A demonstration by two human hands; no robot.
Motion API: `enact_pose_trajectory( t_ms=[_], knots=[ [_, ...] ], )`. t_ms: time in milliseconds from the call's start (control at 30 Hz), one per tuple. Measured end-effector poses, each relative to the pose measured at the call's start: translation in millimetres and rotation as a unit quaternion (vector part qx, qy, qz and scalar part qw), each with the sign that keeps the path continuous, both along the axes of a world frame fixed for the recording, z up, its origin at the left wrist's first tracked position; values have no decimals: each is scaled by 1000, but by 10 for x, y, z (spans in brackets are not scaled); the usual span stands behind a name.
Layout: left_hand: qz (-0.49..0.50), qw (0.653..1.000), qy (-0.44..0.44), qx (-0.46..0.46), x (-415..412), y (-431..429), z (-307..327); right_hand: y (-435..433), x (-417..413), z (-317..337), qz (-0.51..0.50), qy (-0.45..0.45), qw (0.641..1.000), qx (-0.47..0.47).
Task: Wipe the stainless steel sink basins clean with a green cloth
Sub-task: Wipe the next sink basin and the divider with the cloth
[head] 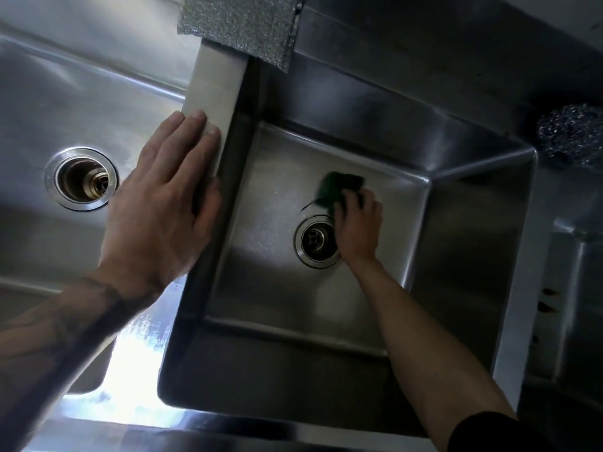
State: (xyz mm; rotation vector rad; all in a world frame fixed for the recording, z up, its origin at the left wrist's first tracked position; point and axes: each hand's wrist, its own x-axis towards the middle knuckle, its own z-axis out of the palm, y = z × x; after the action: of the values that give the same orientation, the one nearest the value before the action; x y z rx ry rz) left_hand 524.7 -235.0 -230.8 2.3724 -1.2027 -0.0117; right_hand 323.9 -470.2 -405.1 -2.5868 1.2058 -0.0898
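Left hand (pixel 160 203) flat on divider (pixel 213 83); right hand (pixel 357 225) grips green cloth (pixel 334 187) beside drain (pixel 314 240).

2 basins (pixel 49 109) (pixel 293 305) | 2 drains (pixel 81 178) (pixel 317 240) | 2 hands (pixel 160 207) (pixel 357 223) | 1 green cloth (pixel 339 187) | 1 scourer (pixel 571 138)

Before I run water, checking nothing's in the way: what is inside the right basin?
The right hand grips the green cloth on the basin floor, beside the drain. The hand covers part of the drain's rim; the floor beneath both is hidden.
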Motion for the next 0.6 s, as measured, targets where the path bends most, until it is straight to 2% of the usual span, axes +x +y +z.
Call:
enact_pose_trajectory(
  t_ms=[67, 100, 133, 200, 300, 433, 500, 600],
  knots=[
    [0, 1000, 0, 0, 1, 2, -6, 11, 152, 24, -149, 2, 988, 25],
    [-1, 1000, 1, 0, -1, -1, -6, 101, 246, 58, -168, 8, 985, 35],
    [0, 1000, 0, -1, 0, -3, -2, 235, 328, 78, -139, 8, 990, 38],
    [-2, 1000, -3, -1, 5, 7, -1, 543, 431, 92, 7, -16, 999, 30],
    [-3, 1000, -2, 5, 6, 11, -1, 911, 322, 79, 190, -24, 980, 47],
    [4, 1000, -3, 5, -5, 8, 19, 938, -268, 97, 273, 5, 961, 47],
    [1, 1000, -2, 2, -7, 5, 17, 802, -645, 108, 238, 28, 969, 54],
    [-2, 1000, -2, -1, -1, 12, 10, 468, -942, 198, 105, 58, 990, 71]
  ],
)
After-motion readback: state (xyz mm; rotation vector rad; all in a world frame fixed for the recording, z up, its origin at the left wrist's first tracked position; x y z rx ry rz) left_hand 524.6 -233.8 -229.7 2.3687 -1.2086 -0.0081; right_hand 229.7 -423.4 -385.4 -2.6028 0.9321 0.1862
